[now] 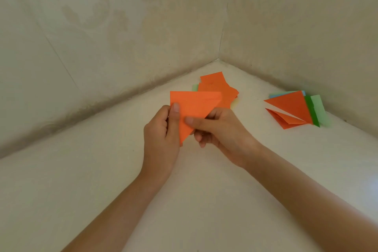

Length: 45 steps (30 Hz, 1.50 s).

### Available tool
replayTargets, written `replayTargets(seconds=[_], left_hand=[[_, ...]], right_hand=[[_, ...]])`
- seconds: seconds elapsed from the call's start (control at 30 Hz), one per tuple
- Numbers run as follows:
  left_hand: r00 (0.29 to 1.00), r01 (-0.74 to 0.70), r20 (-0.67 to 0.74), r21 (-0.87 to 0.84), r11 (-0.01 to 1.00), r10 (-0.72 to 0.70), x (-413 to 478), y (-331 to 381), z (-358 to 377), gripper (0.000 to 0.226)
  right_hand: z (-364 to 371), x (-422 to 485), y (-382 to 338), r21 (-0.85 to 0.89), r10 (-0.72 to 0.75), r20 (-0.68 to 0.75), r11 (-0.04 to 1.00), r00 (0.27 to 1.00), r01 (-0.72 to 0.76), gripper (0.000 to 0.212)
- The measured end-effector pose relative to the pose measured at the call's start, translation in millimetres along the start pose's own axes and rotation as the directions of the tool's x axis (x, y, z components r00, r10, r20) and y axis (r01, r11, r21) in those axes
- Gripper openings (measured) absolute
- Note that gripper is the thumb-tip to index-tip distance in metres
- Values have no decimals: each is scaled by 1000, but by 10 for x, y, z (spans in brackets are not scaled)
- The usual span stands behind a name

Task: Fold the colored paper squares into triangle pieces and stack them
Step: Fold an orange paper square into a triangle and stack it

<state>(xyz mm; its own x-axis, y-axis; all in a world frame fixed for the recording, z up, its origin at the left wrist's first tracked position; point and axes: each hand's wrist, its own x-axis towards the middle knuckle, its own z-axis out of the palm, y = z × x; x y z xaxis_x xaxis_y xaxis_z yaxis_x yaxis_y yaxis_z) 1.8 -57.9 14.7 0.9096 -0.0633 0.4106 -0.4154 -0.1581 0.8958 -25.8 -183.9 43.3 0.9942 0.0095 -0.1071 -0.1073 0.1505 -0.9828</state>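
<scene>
The orange paper triangle (pixel 194 108) is held up in the air above the table (pixel 204 180), one long edge along the top and its point hanging downward between the two hands. The left hand (pixel 161 135) grips its left edge, thumb flat on the front face and curled fingers behind the sheet. The right hand (pixel 221 131) pinches the lower right slanted edge, thumb lying across the front near the middle and the other fingers curled underneath and behind.

Beyond the held piece, toward the table's far corner where the two walls (pixel 102 37) meet, lies a loose pile of orange squares (pixel 216 88), fanned unevenly, with a pale green sheet (pixel 195 87) peeking out at its left side.

Along the table's right edge, well apart from that pile, sits the stack of folded triangles (pixel 290 108): orange pieces on top, one partly sprung open, with a dark green piece (pixel 311 110), a light green piece (pixel 319 108) and a sliver of blue (pixel 286 93) showing beneath them. Both forearms reach in from the near edge.
</scene>
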Motion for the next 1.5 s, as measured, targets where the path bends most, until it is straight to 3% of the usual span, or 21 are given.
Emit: replayTargets(seconds=[0.17, 0.3, 0.37, 0.53, 0.67, 0.73, 0.8, 0.87, 0.93, 1.0, 1.07, 1.2, 1.27, 1.37, 1.5], left_hand=[[1000, -10, 14, 11, 1000, 10, 22, -15, 29, 51], [1000, 9, 28, 77, 997, -11, 53, -77, 27, 47], [993, 47, 101, 114, 992, -58, 111, -89, -3, 45], [851, 264, 432, 141, 954, -299, 280, -88, -161, 21], [844, 318, 400, 163, 934, -357, 370, -127, -311, 17], [915, 253, 237, 294, 922, -326, 387, -190, -382, 18], [990, 53, 85, 520, 852, -114, 346, -217, -403, 17], [955, -292, 230, 592, 751, 189, 257, -217, -324, 24], [823, -565, 438, 579, 588, 361, 196, -269, -189, 24], [769, -638, 505, 592, 491, 391, 173, -288, -116, 25], [768, -640, 501, 625, 446, 400, 182, -303, -126, 26], [810, -582, 470, 569, 581, 350, 176, -343, -197, 28], [843, -520, 442, 525, 673, 306, 165, -344, -197, 29], [875, -435, 425, 486, 758, 230, 172, -381, -208, 23], [781, -524, 586, 426, 738, 217, 168, -429, -314, 37]], right_hand=[[-211, 54, -136, 10, -72, -176, 997, 982, 75, 9], [-266, 83, -140, -63, -72, -224, 996, 972, 59, 10], [-288, 91, -153, -129, -67, -220, 991, 973, 39, 8], [-303, 109, -130, -172, -46, -234, 985, 971, 5, 12], [-296, 139, -90, -96, -81, -371, 994, 925, 49, 10], [-305, 156, -60, -41, -60, -469, 998, 881, 46, 14], [-260, 152, -15, -11, 0, -489, 1000, 872, -6, 22], [-154, 133, 30, 1, 37, -461, 999, 887, -42, 27], [-47, 111, 49, -6, 31, -426, 999, 904, -37, 28], [7, 82, 54, -40, 36, -367, 998, 930, -55, 25], [-7, 46, 43, -115, 72, -279, 988, 958, -107, 15], [-197, 0, 48, -244, 60, -67, 967, 996, -75, 10], [-320, -10, 79, -457, -47, 41, 887, 998, 60, 20], [-426, 3, 161, -780, -275, 244, 514, 930, 357, 25], [-456, 53, 267, -778, -434, 502, 151, 748, 610, 16]])
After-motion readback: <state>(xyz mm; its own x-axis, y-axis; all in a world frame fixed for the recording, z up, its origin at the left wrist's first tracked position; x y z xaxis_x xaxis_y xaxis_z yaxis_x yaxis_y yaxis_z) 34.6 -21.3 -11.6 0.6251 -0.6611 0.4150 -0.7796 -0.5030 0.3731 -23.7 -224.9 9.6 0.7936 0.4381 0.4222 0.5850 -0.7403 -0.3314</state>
